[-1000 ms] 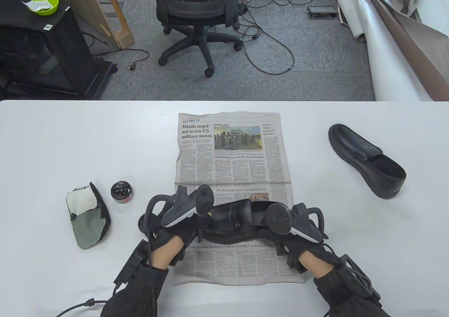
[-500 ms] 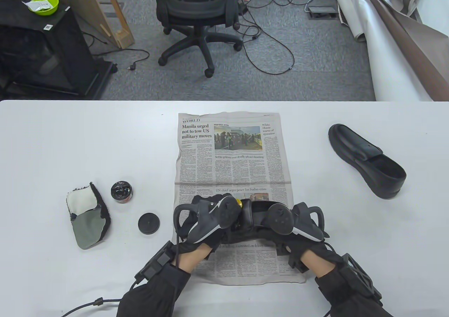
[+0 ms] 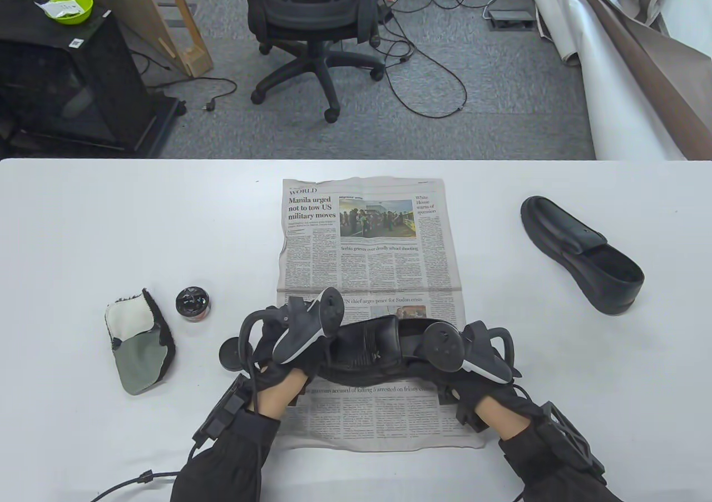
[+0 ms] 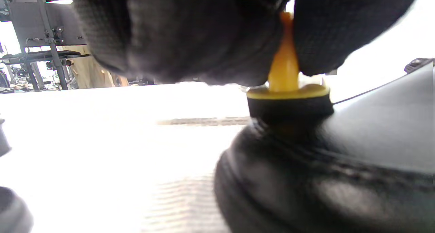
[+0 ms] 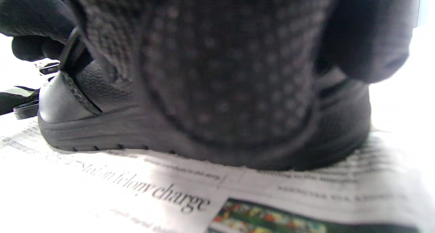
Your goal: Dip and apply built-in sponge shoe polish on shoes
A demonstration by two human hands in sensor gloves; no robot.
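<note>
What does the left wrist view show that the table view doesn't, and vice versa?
Left wrist view only: the left hand's fingers pinch the yellow stem of the sponge applicator, whose dark pad sits on the shoe. Table view only: second shoe, open polish tin, its lid, cloth, and the right hand holding the shoe's heel end on the newspaper. Both: the left hand working at the toe of that shoe.

Left hand (image 3: pixel 289 352) slid sponge applicator (image 4: pixel 289 104) back toward shoe (image 3: pixel 372 352) toe.
</note>
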